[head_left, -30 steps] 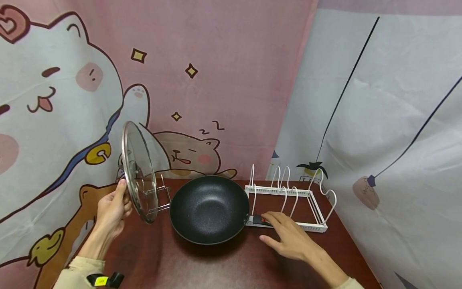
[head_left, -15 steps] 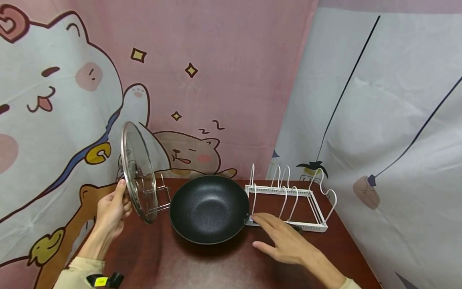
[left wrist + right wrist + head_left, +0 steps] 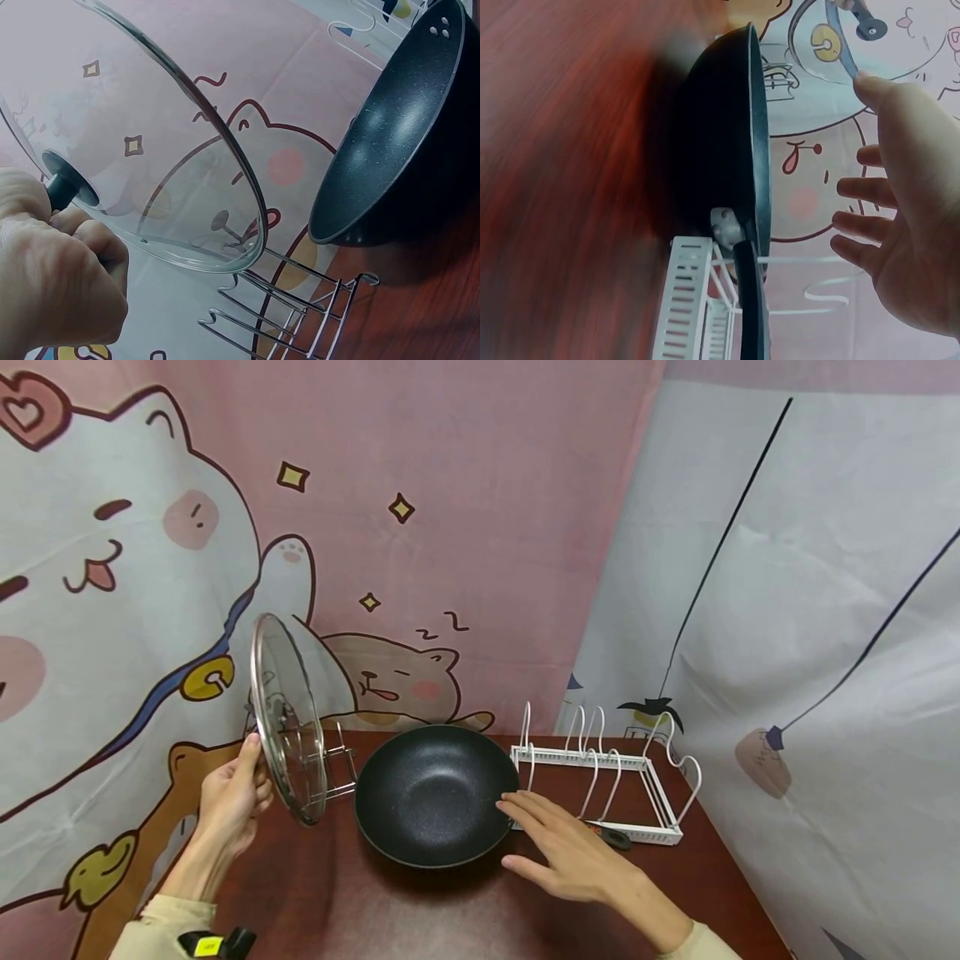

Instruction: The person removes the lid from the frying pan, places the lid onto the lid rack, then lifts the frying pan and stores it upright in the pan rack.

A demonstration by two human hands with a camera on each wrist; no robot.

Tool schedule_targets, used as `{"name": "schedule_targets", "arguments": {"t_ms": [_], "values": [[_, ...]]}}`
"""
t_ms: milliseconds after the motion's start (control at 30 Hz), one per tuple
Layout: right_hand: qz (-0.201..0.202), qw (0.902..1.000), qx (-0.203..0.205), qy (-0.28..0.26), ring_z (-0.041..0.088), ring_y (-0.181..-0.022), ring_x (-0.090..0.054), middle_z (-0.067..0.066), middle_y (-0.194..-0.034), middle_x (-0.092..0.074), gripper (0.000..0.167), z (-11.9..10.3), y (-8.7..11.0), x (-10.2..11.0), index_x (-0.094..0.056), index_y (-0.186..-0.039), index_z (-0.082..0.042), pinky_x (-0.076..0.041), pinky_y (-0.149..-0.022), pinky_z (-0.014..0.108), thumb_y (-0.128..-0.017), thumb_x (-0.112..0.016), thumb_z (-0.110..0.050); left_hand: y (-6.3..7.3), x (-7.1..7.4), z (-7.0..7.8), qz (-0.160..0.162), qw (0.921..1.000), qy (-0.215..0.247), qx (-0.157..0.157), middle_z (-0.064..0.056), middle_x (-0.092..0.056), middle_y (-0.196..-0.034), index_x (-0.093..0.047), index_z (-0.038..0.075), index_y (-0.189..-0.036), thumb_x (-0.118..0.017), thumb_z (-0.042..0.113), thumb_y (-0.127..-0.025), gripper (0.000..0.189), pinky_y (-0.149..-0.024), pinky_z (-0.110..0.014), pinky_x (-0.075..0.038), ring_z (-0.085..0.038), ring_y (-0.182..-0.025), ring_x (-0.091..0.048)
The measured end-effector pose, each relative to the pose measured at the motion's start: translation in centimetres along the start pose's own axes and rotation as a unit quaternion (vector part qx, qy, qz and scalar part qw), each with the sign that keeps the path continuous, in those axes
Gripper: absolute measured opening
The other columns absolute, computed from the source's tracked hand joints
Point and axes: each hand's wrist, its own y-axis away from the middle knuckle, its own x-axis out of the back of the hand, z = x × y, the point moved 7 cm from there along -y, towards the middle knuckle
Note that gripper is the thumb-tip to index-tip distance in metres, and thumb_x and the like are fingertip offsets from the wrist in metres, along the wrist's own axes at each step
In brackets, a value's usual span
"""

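Note:
A glass pot lid (image 3: pixel 288 718) with a metal rim stands nearly upright in my left hand (image 3: pixel 228 802). In the left wrist view that hand's curled fingers grip the black knob (image 3: pixel 67 184) of the lid. A dark wok (image 3: pixel 437 797) rests on the table, its opening facing up. My right hand (image 3: pixel 562 852) hovers above the wok's right edge and handle, fingers extended. The right wrist view shows a gap between this hand (image 3: pixel 907 202) and the black handle (image 3: pixel 750 300); nothing is in its fingers.
To the right of the wok stands a white rack (image 3: pixel 645 835) with upright wire loops; the wok's handle lies over its front bar. A small chrome wire rack (image 3: pixel 341 768) sits behind the lid. Printed curtains (image 3: pixel 480 527) hang around the dark red table (image 3: pixel 405 918).
My right hand has moved left along the handle toward the wok's rim, uncovering the handle's end. My left hand holds the lid in nearly the same place.

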Motion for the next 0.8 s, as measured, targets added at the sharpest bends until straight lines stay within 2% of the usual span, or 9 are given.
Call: {"name": "schedule_targets", "arguments": {"t_ms": [333, 800], "values": [[0.002, 1.0, 0.008, -0.004, 0.033, -0.165, -0.05, 0.007, -0.174, -0.054, 0.073, -0.8, -2.4, -0.6, -0.047, -0.171, -0.017, -0.047, -0.132, 0.052, -0.113, -0.064, -0.057, 0.1, 0.2, 0.1, 0.003, 0.9999, -0.01, 0.002, 0.006, -0.026, -0.063, -0.045, 0.019, -0.069, -0.059, 0.053, -0.114, 0.059, -0.055, -0.039, -0.011, -0.014, -0.059, -0.014], [-0.017, 0.999, 0.009, -0.039, 0.034, -0.167, -0.047, 0.007, -0.175, -0.051, 0.071, -1.2, -5.5, -2.4, -0.044, -0.172, -0.017, -0.044, -0.134, 0.055, -0.115, -0.058, -0.057, 0.4, 0.4, 0.3, 0.007, 0.9999, -0.013, -0.002, 0.007, -0.028, -0.062, -0.045, 0.019, -0.07, -0.059, 0.053, -0.115, 0.058, -0.055, -0.038, -0.011, -0.014, -0.059, -0.014]]}}
